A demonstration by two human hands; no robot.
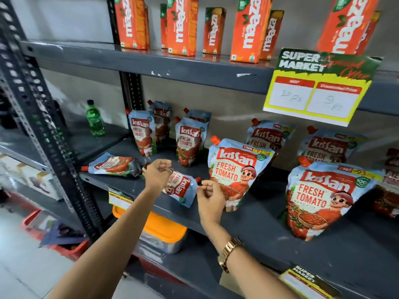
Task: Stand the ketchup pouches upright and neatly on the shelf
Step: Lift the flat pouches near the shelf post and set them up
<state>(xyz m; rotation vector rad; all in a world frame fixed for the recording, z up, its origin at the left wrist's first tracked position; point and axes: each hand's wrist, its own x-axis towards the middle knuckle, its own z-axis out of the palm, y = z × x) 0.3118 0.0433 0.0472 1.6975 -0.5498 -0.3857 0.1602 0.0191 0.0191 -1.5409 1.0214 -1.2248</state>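
A ketchup pouch (180, 188) lies flat at the front edge of the grey shelf (248, 225), with its red spout pointing right. My left hand (157, 174) curls over its bottom end and grips it. My right hand (210, 198) is open with fingers apart, just right of the spout and in front of an upright pouch (235, 171). A second pouch (114, 167) lies on its side at the shelf's left end. Several more pouches stand upright: two pairs at the back left (142, 137) (189, 143), and others to the right (323, 199) (267, 137).
A green bottle (95, 119) stands on the neighbouring shelf to the left. Orange juice cartons (182, 24) fill the shelf above, where a yellow offer sign (317, 87) hangs down. An orange-lidded box (159, 231) sits below. A perforated steel upright (49, 134) frames the left side.
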